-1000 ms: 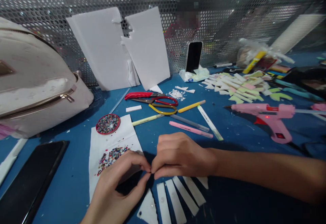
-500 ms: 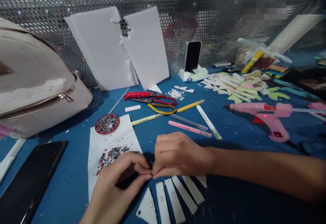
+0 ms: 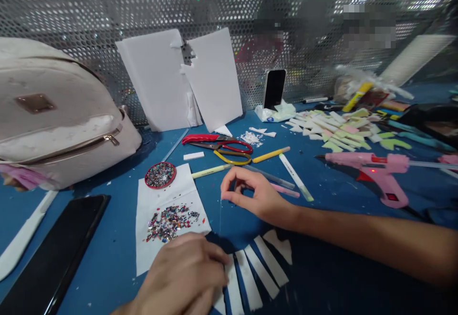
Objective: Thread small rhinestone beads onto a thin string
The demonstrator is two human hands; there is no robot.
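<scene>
My right hand [image 3: 255,193] is raised above the table, thumb and forefinger pinched together on a fine, barely visible thread [image 3: 220,217]. The thread hangs down toward my left hand [image 3: 188,272]. That hand is low, palm down, its fingers bent together over the left end of a fan of flat white strips [image 3: 252,279]; what its fingertips hold is hidden. Several strips lie side by side, with a broader white piece [image 3: 279,246] at the right end. Behind my left hand, small multicoloured beads [image 3: 170,222] are spread on white paper [image 3: 145,257].
A red-rimmed dish of beads [image 3: 160,175], scissors [image 3: 229,148] and several pens lie beyond my hands. A pink glue gun [image 3: 379,172] is at right, before a heap of paper scraps [image 3: 332,126]. A black phone [image 3: 57,253] and a backpack [image 3: 67,119] occupy the left.
My hands were fingertip to fingertip and have parted. The right hand has risen and moved away with the thread; the left has dropped onto the leftmost white strip. The view has tilted up slightly.
</scene>
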